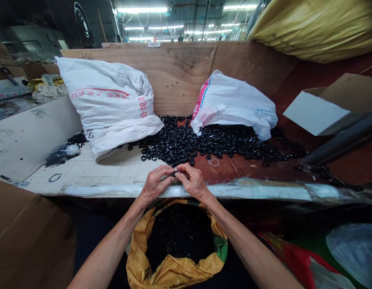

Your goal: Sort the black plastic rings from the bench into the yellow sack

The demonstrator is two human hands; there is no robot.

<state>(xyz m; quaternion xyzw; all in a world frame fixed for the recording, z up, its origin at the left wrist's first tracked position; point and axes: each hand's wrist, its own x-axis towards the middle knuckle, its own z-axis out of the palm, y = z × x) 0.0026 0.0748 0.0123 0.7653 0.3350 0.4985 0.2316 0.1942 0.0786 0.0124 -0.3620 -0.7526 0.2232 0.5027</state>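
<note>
My left hand [156, 183] and my right hand [192, 180] meet over the front edge of the workbench [114, 190]. Both pinch one small black part [174, 173] between thumbs and fingertips; its details are too small to tell. Behind them, a heap of black ring-like parts [180, 140] spreads across the bench. Below my hands an open yellow sack [170, 273] holds many black pieces.
Two white woven sacks, one at left [110, 100] and one at right [237, 100], lie on the heap's edges. A wooden board [174, 80] stands behind. At right are an open carton [318, 112] and a dark bar [339, 138]. A yellow bag [318, 28] hangs above.
</note>
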